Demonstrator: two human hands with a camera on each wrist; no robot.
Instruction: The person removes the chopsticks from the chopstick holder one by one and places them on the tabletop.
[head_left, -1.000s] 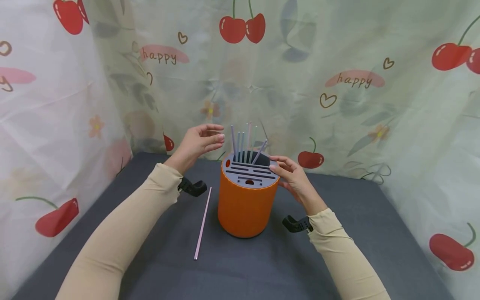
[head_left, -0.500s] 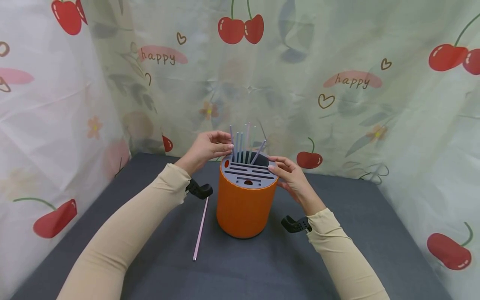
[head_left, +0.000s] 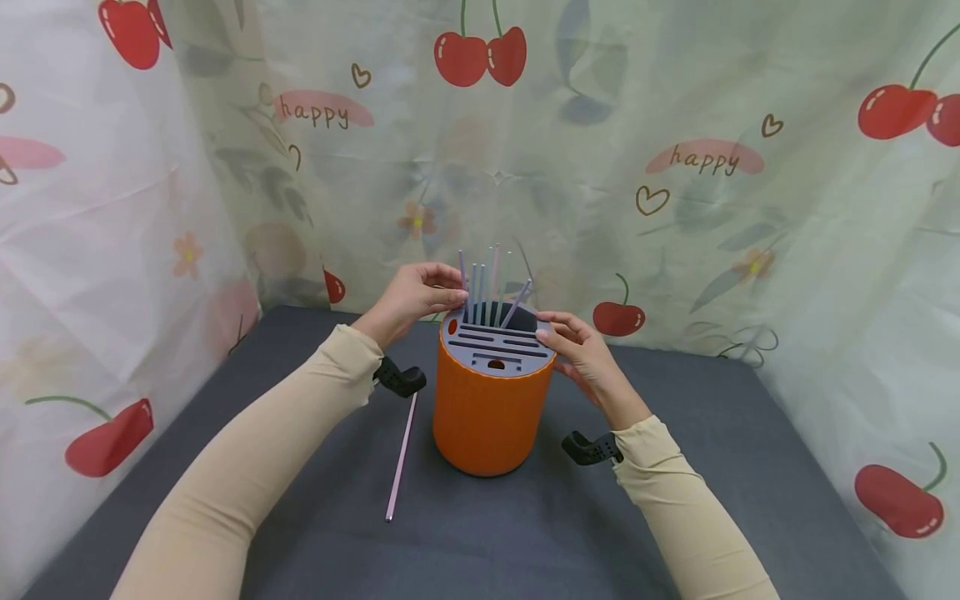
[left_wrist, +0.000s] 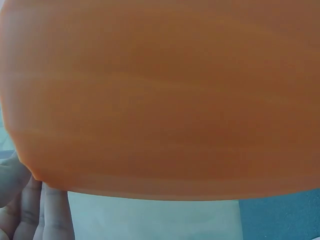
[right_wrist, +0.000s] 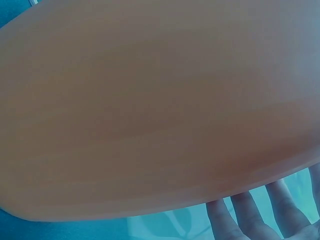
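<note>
An orange cylindrical knife block with a grey slotted top stands upright on the table. Several slim pastel sticks stand in its rear compartment, one leaning right. My left hand grips the rim at the back left, thumb near the top and close to the leftmost purple stick. Opposite, my right hand holds the right rim, thumb on the top edge. In both wrist views the orange wall hides the fingertips, with left fingers and right fingers reaching behind it. A pink stick lies left of the block.
A dark grey cloth covers the table. Pale curtains with a cherry print enclose the back and both sides. Each wrist wears a black camera mount.
My left hand has moved right, from beside the sticks to the block's rim, and has been still since half a second ago. The right hand and the block have stayed put.
</note>
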